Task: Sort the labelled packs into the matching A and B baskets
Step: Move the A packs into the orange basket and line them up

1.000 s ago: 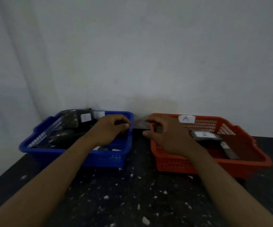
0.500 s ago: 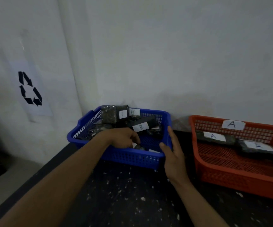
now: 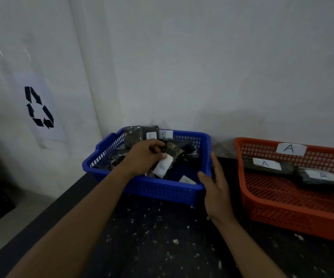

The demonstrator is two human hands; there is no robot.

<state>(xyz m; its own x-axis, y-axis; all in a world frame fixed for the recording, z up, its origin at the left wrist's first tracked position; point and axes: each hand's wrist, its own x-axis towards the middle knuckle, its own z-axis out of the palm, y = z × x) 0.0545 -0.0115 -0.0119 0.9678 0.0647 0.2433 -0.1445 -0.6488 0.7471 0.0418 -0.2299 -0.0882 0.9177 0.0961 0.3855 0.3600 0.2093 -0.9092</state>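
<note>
A blue basket (image 3: pixel 162 190) marked B stands against the wall, filled with several dark packs carrying white labels. My left hand (image 3: pixel 144 157) is inside it, fingers closed on a dark pack (image 3: pixel 169 159) with a white B label, tilted up out of the pile. My right hand (image 3: pixel 215 184) lies flat and open against the blue basket's right front corner. To the right sits an orange basket (image 3: pixel 282 205) marked A, holding two dark packs (image 3: pixel 268 165) labelled A.
Both baskets rest on a dark speckled table (image 3: pixel 162 237) whose left edge runs diagonally. A white wall rises behind, with a recycling-sign sheet (image 3: pixel 39 107) at left. A loose dark pack (image 3: pixel 223 150) lies between the baskets by the wall.
The view has swung left and closer to the blue basket. My left hand has gripped and lifted a B pack. My right hand left the orange basket and now rests on the blue one's corner.
</note>
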